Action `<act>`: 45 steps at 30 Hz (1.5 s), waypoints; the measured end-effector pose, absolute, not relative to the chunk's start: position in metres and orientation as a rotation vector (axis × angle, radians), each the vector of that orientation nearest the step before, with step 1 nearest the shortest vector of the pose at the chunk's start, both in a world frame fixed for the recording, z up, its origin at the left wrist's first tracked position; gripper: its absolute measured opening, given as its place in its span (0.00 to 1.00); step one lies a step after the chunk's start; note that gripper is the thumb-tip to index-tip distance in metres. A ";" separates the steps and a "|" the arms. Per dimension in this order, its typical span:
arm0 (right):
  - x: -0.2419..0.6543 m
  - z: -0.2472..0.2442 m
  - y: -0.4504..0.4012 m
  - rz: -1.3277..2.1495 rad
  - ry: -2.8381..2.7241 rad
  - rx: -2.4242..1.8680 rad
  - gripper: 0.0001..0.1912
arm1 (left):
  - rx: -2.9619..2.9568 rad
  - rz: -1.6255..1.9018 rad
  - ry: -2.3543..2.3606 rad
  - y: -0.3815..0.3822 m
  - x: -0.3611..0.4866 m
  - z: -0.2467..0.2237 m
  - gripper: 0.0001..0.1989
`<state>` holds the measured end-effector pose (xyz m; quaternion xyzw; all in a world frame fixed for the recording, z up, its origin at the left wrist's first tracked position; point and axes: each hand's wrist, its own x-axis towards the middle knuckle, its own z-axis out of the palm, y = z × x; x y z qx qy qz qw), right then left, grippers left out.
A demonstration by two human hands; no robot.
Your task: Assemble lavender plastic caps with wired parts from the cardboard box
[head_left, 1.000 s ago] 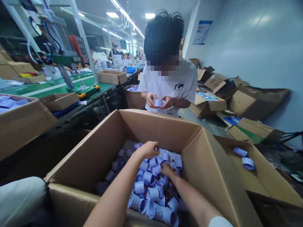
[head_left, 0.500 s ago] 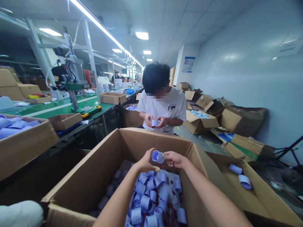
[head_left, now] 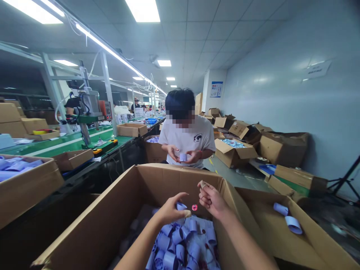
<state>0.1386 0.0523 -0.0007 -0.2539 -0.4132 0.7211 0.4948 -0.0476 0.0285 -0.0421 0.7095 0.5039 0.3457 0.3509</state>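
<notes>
My left hand (head_left: 172,209) is over the large cardboard box (head_left: 171,179), its thumb and fingers spread apart. Just beyond its fingers is a lilac plastic cylinder (head_left: 181,206), partly hidden; the hand is not closed round it. A small red-pink ring-shaped piece (head_left: 194,207) shows in the gap between my hands, apart from both. My right hand (head_left: 212,198) is raised near the box's right corner, fingers curled in, with nothing visible in them. Tan covers sit on some fingertips. Below lie many lilac cylinders (head_left: 170,240) in a heap.
Opposite, a person in a white shirt (head_left: 187,142) holds another lilac cylinder (head_left: 183,157). Two cylinders (head_left: 293,224) lie in the open carton (head_left: 261,210) on the right. At left, a green workbench (head_left: 104,135) carries a press machine (head_left: 89,101). Cartons (head_left: 236,152) line the wall.
The lilac cylinder has left my fingers and sits lower, beyond my left hand. My right hand has pulled back from it, and the red-pink piece has appeared. The view has tilted up.
</notes>
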 end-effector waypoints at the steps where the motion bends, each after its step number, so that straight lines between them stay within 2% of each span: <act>1: 0.138 0.000 0.050 1.760 -0.987 -0.604 0.23 | 1.874 0.878 1.269 0.027 -0.045 -0.042 0.30; 5: 0.133 -0.002 0.044 1.774 -0.971 -0.580 0.22 | 2.038 0.874 1.152 0.023 -0.037 -0.040 0.21; 10: 0.129 -0.004 0.046 1.642 -1.101 -0.699 0.25 | 2.135 0.901 1.240 0.019 -0.035 -0.033 0.18; 13: 0.127 -0.005 0.045 1.352 -1.304 -0.823 0.24 | 2.186 0.798 1.425 0.018 -0.033 -0.027 0.16; 17: 0.119 -0.007 0.031 0.899 -1.715 -0.893 0.16 | 2.232 0.610 1.584 0.017 -0.025 -0.025 0.11; 21: 0.115 -0.003 0.020 0.659 -2.010 -0.862 0.09 | 2.226 0.564 1.592 0.018 -0.022 -0.031 0.12; 25: 0.126 0.004 0.029 0.508 -1.778 -0.917 0.19 | 2.160 0.611 1.536 0.022 -0.029 -0.033 0.10; 28: 0.136 0.002 0.037 0.529 -1.700 -0.991 0.17 | 1.917 0.814 1.411 0.027 -0.034 -0.033 0.14; 31: 0.140 -0.003 0.039 0.686 -1.918 -0.922 0.11 | 1.610 0.957 1.255 0.031 -0.036 -0.033 0.22; 33: 0.139 -0.005 0.036 0.770 -2.067 -0.841 0.16 | 1.521 0.937 1.181 0.031 -0.038 -0.034 0.26; 35: 0.138 -0.003 0.031 0.797 -2.168 -0.787 0.23 | 1.440 0.902 1.090 0.028 -0.039 -0.033 0.26; 37: 0.138 0.000 0.027 0.814 -2.234 -0.755 0.26 | 1.341 0.872 1.007 0.025 -0.040 -0.032 0.23; 40: 0.136 0.002 0.023 0.836 -2.273 -0.738 0.25 | 1.307 0.833 1.002 0.020 -0.041 -0.028 0.21; 45: 0.131 -0.004 0.025 0.755 -2.219 -0.766 0.23 | 1.423 0.781 1.039 0.014 -0.043 -0.020 0.24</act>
